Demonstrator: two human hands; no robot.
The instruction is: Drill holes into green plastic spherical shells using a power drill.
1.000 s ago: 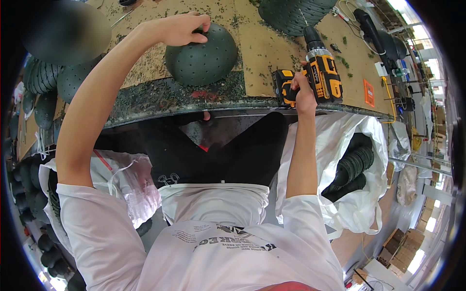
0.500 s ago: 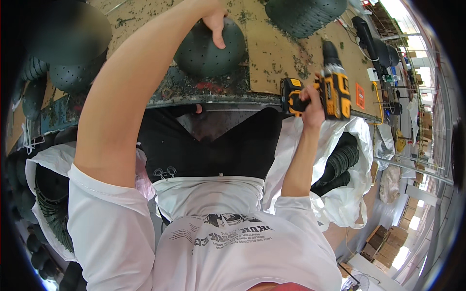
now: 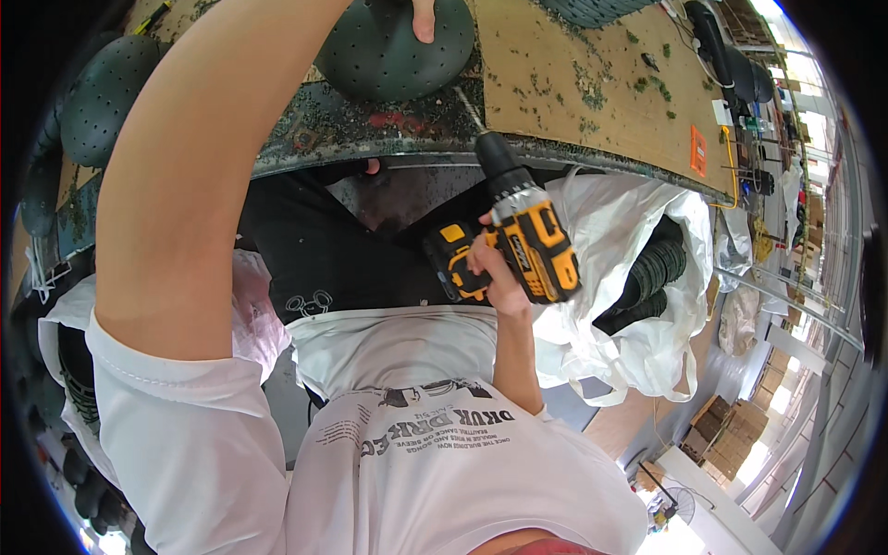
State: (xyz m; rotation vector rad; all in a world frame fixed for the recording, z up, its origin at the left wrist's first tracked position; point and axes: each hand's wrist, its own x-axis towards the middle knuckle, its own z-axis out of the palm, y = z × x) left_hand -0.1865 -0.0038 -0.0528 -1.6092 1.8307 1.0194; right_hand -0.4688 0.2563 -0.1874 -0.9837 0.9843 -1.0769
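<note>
A dark green dome-shaped shell [image 3: 393,55], dotted with small holes, lies at the near edge of the workbench. My left hand [image 3: 423,20] holds it from above; only the thumb shows on the dome, and the other fingers fall outside the picture. In my right hand [image 3: 500,276] is a yellow and black cordless drill [image 3: 534,242], gripped by its handle in front of my lap. Its long thin bit points up and away, the tip close to the dome's right lower rim. Whether the two touch I cannot tell.
Green shavings litter the cardboard-covered workbench [image 3: 546,79]. A stack of shells [image 3: 597,7] stands at the far edge of view, another perforated shell [image 3: 106,102] at the left. Beside my legs, a white sack [image 3: 601,199] holds dark stacked pieces. An orange card [image 3: 698,151] lies at the right.
The drill has swung left and toward me from over the bench, and its bit now points near the shell. My left hand stays on the shell. The whole view has shifted somewhat.
</note>
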